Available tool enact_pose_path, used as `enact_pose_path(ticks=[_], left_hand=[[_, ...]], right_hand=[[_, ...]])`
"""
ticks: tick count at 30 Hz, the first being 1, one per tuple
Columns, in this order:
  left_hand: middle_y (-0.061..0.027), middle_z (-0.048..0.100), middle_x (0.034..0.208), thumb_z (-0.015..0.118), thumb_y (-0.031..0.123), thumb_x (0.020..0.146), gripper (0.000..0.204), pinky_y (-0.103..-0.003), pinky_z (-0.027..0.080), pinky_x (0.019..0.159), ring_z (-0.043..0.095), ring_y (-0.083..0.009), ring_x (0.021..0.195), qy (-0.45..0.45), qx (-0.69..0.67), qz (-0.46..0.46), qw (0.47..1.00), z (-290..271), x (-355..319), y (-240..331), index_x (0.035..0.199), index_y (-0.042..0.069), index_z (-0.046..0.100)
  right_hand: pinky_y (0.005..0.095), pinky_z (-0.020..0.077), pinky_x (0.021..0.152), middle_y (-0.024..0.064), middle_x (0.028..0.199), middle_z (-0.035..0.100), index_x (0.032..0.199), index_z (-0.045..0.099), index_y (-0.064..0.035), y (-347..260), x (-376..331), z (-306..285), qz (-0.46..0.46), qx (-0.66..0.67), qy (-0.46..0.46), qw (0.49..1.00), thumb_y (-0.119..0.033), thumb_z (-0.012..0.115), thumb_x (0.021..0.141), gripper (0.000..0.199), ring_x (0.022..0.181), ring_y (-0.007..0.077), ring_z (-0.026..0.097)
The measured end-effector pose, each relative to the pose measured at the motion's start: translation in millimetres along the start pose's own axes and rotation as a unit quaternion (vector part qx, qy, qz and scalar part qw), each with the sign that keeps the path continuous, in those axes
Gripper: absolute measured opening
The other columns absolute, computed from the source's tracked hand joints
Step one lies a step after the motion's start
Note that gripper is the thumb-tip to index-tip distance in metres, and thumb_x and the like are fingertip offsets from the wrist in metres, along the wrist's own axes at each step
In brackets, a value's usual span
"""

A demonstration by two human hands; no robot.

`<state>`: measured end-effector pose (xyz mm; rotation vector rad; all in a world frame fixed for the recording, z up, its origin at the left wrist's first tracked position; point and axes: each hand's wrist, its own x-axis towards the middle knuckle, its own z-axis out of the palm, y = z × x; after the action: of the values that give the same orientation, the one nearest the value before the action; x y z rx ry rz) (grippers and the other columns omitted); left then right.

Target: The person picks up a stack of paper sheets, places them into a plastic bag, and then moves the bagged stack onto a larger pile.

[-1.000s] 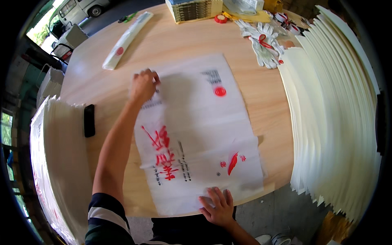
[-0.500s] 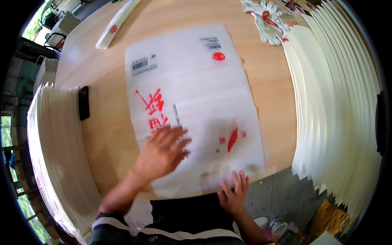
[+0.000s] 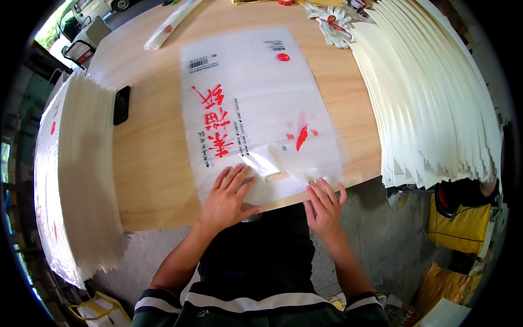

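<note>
A translucent plastic bag [image 3: 256,82] with red and black print lies lengthwise on the wooden table [image 3: 152,158], its short side along the near edge. My left hand [image 3: 227,197] rests on the bag's near left part, fingers stretched out and thumb spread to the right. At the near right corner, my right hand [image 3: 324,206] has its fingers extended over the bag's edge, slightly bent. Between the two hands the film bulges and shines with glare. Whether my right fingertips pinch any film is not visible.
Tall stacks of white sheets stand left [image 3: 87,163] and right [image 3: 430,103]. A black phone [image 3: 122,105] lies beside the left stack. White gloves [image 3: 332,24] with a red tie and a long wrapped roll [image 3: 171,24] lie at the far side. A yellow bag [image 3: 457,226] is below right.
My left hand has come down from over the red print to the bag's near edge. My right hand remains at the near right edge. The whole view has shifted, showing more floor.
</note>
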<state>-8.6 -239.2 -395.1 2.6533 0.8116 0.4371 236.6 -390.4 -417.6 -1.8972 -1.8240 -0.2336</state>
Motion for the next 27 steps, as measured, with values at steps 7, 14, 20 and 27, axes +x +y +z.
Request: enact_pose_path(ticks=[7, 14, 20, 27], left_hand=[[-0.0120, 0.052, 0.138, 0.076, 0.037, 0.077, 0.056, -0.053, 0.032, 0.113, 0.044, -0.0297, 0.134, 0.029, 0.076, 0.065, 0.994, -0.2, -5.3, 14.8, 0.122, 0.007, 0.062], [-0.0051, 0.065, 0.075, 0.080, 0.023, 0.073, 0.024, -0.036, 0.050, 0.071, 0.063, -0.0226, 0.072, 0.043, -0.025, -0.001, 0.999, 0.2, 4.7, -2.5, 0.075, 0.006, 0.064], [-0.0094, 0.062, 0.068, 0.081, 0.026, 0.078, 0.033, -0.034, 0.047, 0.061, 0.058, -0.0195, 0.064, -0.140, -0.274, -0.155, 0.939, -29.6, 45.1, -18.9, 0.076, 0.000, 0.062], [0.0002, 0.050, 0.066, 0.083, 0.022, 0.078, 0.031, -0.029, 0.038, 0.056, 0.043, -0.0100, 0.063, -0.145, -0.320, -0.152, 0.924, -26.0, 50.8, -35.9, 0.087, 0.000, 0.063]], right_hand=[[0.0463, 0.0372, 0.101, -0.0009, 0.092, 0.065, 0.097, 0.069, -0.0092, 16.9, 48.3, -10.5, -0.092, 0.015, 0.087, 0.992, -0.002, 0.071, 0.077, 0.021, 0.096, 0.0185, 0.063], [0.0459, 0.0383, 0.100, 0.0006, 0.081, 0.057, 0.078, 0.064, -0.0089, 22.5, 80.6, -28.9, -0.167, 0.007, -0.012, 0.986, -0.003, 0.067, 0.074, 0.007, 0.102, 0.0193, 0.058], [0.0464, 0.0357, 0.104, 0.0017, 0.086, 0.058, 0.081, 0.062, -0.0090, 22.9, 90.4, -29.1, -0.134, 0.050, -0.048, 0.989, 0.002, 0.062, 0.076, 0.012, 0.104, 0.0218, 0.057], [0.0451, 0.0426, 0.099, 0.0075, 0.105, 0.065, 0.097, 0.068, -0.0061, -17.8, 80.7, -55.9, -0.064, 0.154, 0.013, 0.986, 0.003, 0.066, 0.077, 0.023, 0.105, 0.0269, 0.060]])
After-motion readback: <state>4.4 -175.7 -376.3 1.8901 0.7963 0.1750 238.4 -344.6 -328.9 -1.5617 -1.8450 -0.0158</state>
